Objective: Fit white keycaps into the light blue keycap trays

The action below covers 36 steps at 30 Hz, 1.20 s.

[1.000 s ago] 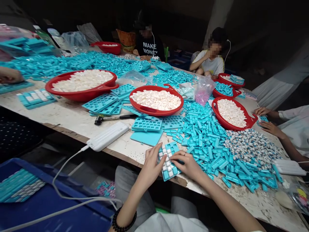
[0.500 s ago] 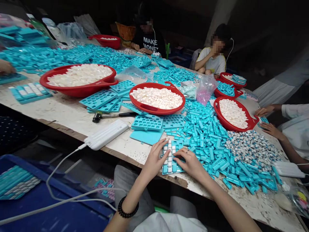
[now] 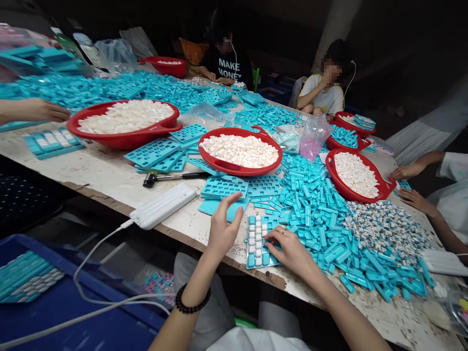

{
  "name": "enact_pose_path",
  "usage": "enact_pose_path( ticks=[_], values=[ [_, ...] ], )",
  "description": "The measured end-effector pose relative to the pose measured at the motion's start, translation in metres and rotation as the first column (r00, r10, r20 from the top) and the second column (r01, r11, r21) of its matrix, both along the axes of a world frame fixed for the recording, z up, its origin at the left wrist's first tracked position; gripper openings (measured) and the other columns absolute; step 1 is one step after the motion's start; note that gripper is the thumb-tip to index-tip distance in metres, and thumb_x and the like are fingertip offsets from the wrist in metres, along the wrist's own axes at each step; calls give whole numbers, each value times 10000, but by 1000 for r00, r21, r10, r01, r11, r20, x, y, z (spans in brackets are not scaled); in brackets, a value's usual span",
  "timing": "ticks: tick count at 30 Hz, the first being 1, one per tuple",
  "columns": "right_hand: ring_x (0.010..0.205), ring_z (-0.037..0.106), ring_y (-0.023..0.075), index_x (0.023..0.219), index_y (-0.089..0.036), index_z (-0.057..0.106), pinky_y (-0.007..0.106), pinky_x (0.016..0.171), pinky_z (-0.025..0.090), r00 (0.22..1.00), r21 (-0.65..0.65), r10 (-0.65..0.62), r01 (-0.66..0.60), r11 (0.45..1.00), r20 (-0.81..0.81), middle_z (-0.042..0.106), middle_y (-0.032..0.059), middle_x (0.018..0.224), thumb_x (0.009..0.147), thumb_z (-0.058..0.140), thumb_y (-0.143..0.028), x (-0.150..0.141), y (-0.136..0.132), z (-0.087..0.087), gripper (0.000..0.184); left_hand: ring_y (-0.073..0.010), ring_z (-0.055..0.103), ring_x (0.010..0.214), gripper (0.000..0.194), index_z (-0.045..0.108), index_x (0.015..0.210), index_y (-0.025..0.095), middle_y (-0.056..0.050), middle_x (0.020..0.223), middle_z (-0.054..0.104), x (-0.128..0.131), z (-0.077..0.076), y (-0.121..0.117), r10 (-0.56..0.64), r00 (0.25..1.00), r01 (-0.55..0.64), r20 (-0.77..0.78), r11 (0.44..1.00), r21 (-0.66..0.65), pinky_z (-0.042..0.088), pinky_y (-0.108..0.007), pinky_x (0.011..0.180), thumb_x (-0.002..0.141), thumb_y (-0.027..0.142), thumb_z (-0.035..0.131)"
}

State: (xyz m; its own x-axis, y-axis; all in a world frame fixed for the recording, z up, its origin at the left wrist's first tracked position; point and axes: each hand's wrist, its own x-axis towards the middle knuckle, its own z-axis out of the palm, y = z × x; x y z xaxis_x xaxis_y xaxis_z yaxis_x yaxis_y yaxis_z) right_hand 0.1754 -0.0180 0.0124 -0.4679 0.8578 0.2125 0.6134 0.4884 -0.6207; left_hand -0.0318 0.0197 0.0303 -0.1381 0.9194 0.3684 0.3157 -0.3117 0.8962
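My left hand (image 3: 224, 229) is raised with its fingers apart, holding nothing, over a flat turquoise plate (image 3: 215, 208). My right hand (image 3: 290, 251) rests its fingertips on a turquoise keycap tray (image 3: 264, 259) lying on the table edge. Columns of white keycaps (image 3: 258, 239) fill the tray's left side. A black bead bracelet (image 3: 192, 298) circles my left wrist. Right of my right hand lies a loose heap of turquoise keycap strips (image 3: 314, 214). My right hand hides part of the tray.
A red tub of white keycaps (image 3: 234, 168) and a black-handled hammer (image 3: 171, 176) lie ahead. A white power bank (image 3: 163, 205) with a cable sits left, above a blue crate (image 3: 66, 297). Several co-workers sit around the table; one person's hands (image 3: 407, 170) are at the right.
My left hand has lifted off the tray and moved up and left. The tray now sits squarer to the table edge than one second ago.
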Motion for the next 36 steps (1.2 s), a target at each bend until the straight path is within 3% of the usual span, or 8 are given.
enact_pose_path(
  ticks=[7, 10, 12, 14, 18, 26, 32, 36],
  values=[
    [797, 681, 172, 972, -203, 671, 281, 743, 542, 999, -22, -25, 24, 999, -46, 692, 48, 961, 890, 643, -116, -2, 1, -10, 123, -259, 597, 1088, 219, 670, 1022, 192, -91, 1060, 703, -24, 49, 101, 213, 915, -122, -341, 955, 269, 427, -398, 1013, 898, 211, 490],
    [876, 683, 193, 998, -219, 669, 298, 781, 537, 998, -16, -32, 31, 999, -62, 700, 45, 975, 922, 648, -173, -4, -1, -11, 91, -315, 559, 1154, 223, 709, 1020, 204, -101, 1090, 721, -32, 62, 141, 137, 784, -65, -605, 988, 140, 383, -450, 1031, 855, 232, 561],
    [897, 684, 199, 1009, -220, 665, 303, 791, 534, 997, -5, -36, 36, 999, -61, 699, 47, 973, 939, 633, -182, -5, -2, -11, 86, -355, 583, 1103, 146, 745, 898, 210, -113, 967, 747, -35, 65, 160, 87, 709, -89, -700, 995, 33, 376, -477, 1005, 796, 247, 648],
    [895, 684, 199, 1014, -218, 662, 304, 789, 533, 997, 10, -39, 39, 999, -61, 697, 53, 976, 951, 619, -186, -5, -3, -13, 83, -366, 628, 988, 38, 738, 721, 210, -111, 776, 737, -36, 65, 173, 59, 685, -114, -726, 993, -27, 380, -487, 969, 732, 241, 718],
    [887, 684, 195, 1005, -217, 668, 299, 787, 532, 994, 9, -61, 62, 998, -95, 702, 54, 962, 950, 624, -193, -5, -3, -17, 74, -347, 652, 863, 148, 676, 557, 199, -86, 593, 675, -31, 61, 185, 48, 662, -157, -748, 985, -75, 342, -528, 972, 692, 189, 736],
    [776, 679, 164, 946, -207, 700, 274, 731, 543, 966, -83, -119, 102, 991, -229, 698, 36, 891, 894, 684, -179, -4, -2, -21, 61, -331, 666, 922, 71, 745, 773, 183, -112, 838, 761, -21, 64, 174, 97, 619, -182, -780, 983, -23, 367, -521, 982, 772, 178, 674],
    [753, 674, 165, 935, -202, 709, 275, 722, 547, 950, -73, -142, 126, 989, -277, 698, 33, 856, 885, 686, -205, -7, -2, -27, 55, -200, 707, 808, 165, 750, 950, 207, -34, 955, 770, -8, 82, 115, 76, 927, -38, -368, 993, 110, 515, -301, 779, 840, 314, 689],
    [773, 676, 170, 960, -205, 709, 285, 734, 547, 945, -51, -152, 144, 988, -290, 704, 49, 887, 911, 657, -231, -8, -3, -27, 76, -178, 707, 800, 143, 764, 884, 207, -15, 871, 773, 13, 75, 46, -81, 984, 103, -158, 986, 135, 550, -274, 774, 819, 334, 748]
  ],
)
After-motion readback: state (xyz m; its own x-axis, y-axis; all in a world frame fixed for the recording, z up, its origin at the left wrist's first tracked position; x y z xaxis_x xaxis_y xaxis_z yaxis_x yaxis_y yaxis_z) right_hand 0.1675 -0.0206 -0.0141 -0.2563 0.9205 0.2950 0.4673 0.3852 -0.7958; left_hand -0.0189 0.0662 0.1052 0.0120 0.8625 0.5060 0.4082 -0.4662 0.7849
